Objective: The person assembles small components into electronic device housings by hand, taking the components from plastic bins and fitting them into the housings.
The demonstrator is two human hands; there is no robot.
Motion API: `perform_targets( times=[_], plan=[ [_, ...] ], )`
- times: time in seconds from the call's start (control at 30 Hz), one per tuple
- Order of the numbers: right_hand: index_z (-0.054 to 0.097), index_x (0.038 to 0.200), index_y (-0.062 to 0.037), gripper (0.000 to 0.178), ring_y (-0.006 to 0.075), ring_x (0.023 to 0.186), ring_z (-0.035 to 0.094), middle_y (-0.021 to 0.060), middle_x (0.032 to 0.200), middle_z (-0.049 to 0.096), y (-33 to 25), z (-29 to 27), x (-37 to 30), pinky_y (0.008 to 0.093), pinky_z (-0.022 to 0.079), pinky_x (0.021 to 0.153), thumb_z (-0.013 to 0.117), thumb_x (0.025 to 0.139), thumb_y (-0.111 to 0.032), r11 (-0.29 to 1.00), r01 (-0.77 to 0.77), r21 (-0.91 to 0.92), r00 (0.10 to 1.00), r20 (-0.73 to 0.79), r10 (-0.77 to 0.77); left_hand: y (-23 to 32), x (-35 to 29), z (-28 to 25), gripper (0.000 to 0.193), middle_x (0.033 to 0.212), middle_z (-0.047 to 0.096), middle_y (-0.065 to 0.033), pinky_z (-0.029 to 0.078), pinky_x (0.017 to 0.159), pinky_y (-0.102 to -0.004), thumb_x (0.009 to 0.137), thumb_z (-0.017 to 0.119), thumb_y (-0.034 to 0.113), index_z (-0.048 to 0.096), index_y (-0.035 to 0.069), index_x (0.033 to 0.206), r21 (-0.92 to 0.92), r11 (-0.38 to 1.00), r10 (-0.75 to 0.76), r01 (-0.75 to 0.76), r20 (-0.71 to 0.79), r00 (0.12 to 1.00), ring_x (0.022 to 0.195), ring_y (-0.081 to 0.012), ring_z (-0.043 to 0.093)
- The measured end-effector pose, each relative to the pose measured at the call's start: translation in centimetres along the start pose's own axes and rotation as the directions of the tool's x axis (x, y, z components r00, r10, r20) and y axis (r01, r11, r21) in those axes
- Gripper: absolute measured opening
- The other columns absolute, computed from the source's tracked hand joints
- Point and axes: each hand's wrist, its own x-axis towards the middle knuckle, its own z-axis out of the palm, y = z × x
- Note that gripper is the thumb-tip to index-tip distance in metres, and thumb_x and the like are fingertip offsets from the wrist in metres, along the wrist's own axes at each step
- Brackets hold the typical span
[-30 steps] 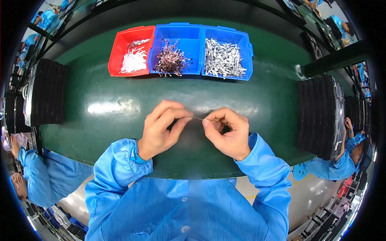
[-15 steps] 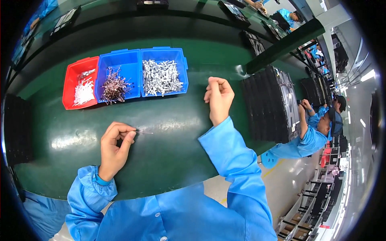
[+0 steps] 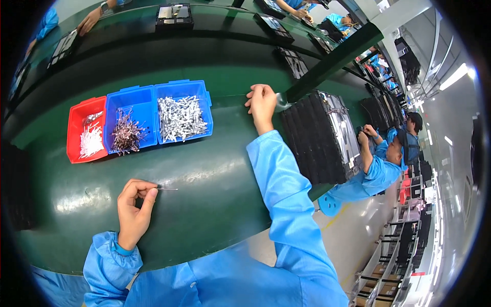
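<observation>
My left hand point(image 3: 135, 209) is closed in a pinch above the green table, thumb against forefinger, on a thin wire-like piece point(image 3: 168, 189) that sticks out to the right. My right hand point(image 3: 262, 105) is stretched far forward, its fingers curled together; what they hold, if anything, is hidden. Just right of it lies a clear plastic scrap point(image 3: 282, 102) by the foot of a green post. To the left stand a red bin point(image 3: 75, 117) with white slim pieces, a blue bin point(image 3: 116, 100) with brown wire-legged parts, and another blue bin point(image 3: 176, 89) heaped with silvery-white pieces.
A tall stack of black trays point(image 3: 307, 143) stands at the right, beside the slanted green post point(image 3: 335, 61). Beyond the table runs a dark line carrying black trays point(image 3: 175, 19). A co-worker in blue point(image 3: 376, 166) sits to the right; other workers' hands show at the far side.
My right hand has reached farther forward, toward the foot of the post. The view has shifted; my left hand still pinches the wire-like piece. A co-worker's hand has appeared at the far left.
</observation>
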Motion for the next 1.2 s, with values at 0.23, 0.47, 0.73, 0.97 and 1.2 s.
perform_targets(
  times=[0.23,0.47,0.73,0.97,1.2],
  plan=[
    [0.075,0.095,-0.0081,0.017,0.0338,0.087,0.071,0.0099,0.102,0.073,-0.5,0.5,-3.7,0.0417,0.056,0.076,0.068,0.096,-0.023,0.796,0.428,-0.428,0.900,0.115,-0.421,-0.1,-0.1,-0.4,0.007,0.096,0.060,-0.0035,0.047,0.073,-0.0221,0.099,0.068,0.002,0.066,-0.003,0.102,-0.065,0.997,-0.045,0.046,0.022,0.999,0.078,-0.0078,0.057],
    [0.076,0.097,-0.0073,0.014,0.0310,0.092,0.072,0.0085,0.105,0.073,-0.8,0.3,-4.0,0.0405,0.057,0.080,0.069,0.091,-0.018,0.728,0.439,-0.526,0.896,0.205,-0.393,-0.3,0.0,-0.3,0.007,0.096,0.060,-0.0034,0.048,0.072,-0.0217,0.099,0.068,0.003,0.066,-0.003,0.102,-0.075,0.997,-0.034,0.035,0.024,0.999,0.078,-0.0075,0.057],
    [0.074,0.095,-0.0102,0.010,0.0324,0.087,0.071,0.0071,0.104,0.070,-0.6,0.5,-4.0,0.0446,0.057,0.076,0.068,0.091,-0.017,0.699,0.477,-0.533,0.874,0.207,-0.439,-0.3,-0.1,-0.4,0.007,0.096,0.060,-0.0032,0.048,0.072,-0.0218,0.099,0.068,0.002,0.066,-0.003,0.103,-0.088,0.995,-0.050,0.052,0.023,0.998,0.078,-0.0075,0.058],
    [0.066,0.120,0.0027,0.038,0.0402,0.115,0.064,0.0245,0.122,0.065,1.2,0.1,-1.6,0.0439,0.052,0.097,0.072,0.086,-0.014,0.652,0.577,-0.492,0.786,0.117,-0.607,-0.4,-0.2,-0.1,0.005,0.095,0.061,-0.0035,0.047,0.071,-0.0218,0.096,0.070,0.001,0.069,-0.003,0.100,-0.039,0.999,-0.035,0.034,-0.009,0.999,0.078,-0.0078,0.057],
    [0.010,0.151,0.0255,0.104,0.0585,0.146,0.029,0.0548,0.150,0.021,3.0,-1.6,6.3,0.0494,0.030,0.123,0.072,0.086,-0.027,0.882,-0.029,-0.470,0.967,-0.236,-0.094,0.2,0.2,0.6,0.005,0.088,0.064,-0.0041,0.044,0.063,-0.0228,0.092,0.075,0.001,0.072,-0.001,0.095,0.097,0.992,0.085,-0.083,-0.017,0.996,0.069,-0.0076,0.054]
  ],
)
